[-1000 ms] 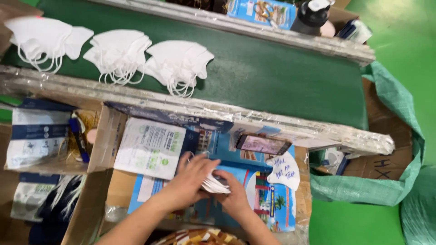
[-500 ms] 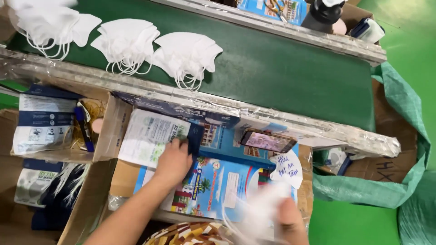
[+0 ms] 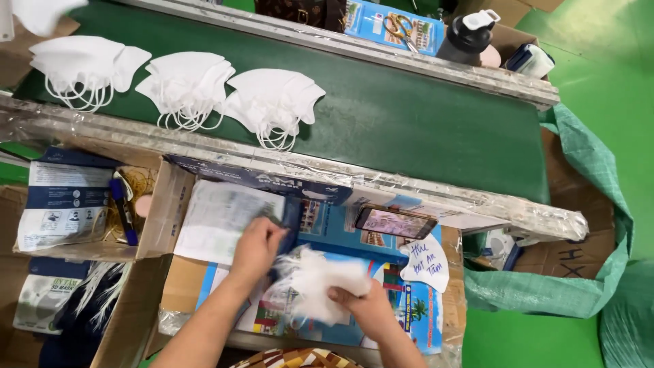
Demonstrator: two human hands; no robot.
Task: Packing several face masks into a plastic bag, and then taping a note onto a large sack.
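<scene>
My right hand (image 3: 364,308) grips a stack of white face masks (image 3: 319,283) over a colourful printed board (image 3: 409,303) in front of me. My left hand (image 3: 257,247) pinches the left edge of that stack, next to a pile of clear packaging bags with printed sheets (image 3: 221,219). Three piles of white masks lie on the green conveyor belt (image 3: 422,116): a left pile (image 3: 82,65), a middle pile (image 3: 187,85) and a right pile (image 3: 272,102).
A phone (image 3: 395,222) lies by the belt's wrapped metal rail (image 3: 306,174). A white mask with handwriting (image 3: 424,262) rests on the board. A cardboard box (image 3: 160,218) at left holds leaflets, rubber bands and a pen (image 3: 122,208). A green woven sack (image 3: 586,225) sits right; a dark bottle (image 3: 470,34) stands beyond the belt.
My right hand has brought a stack of masks up from below to the board's middle. My left hand has moved from the bag pile to the stack's edge.
</scene>
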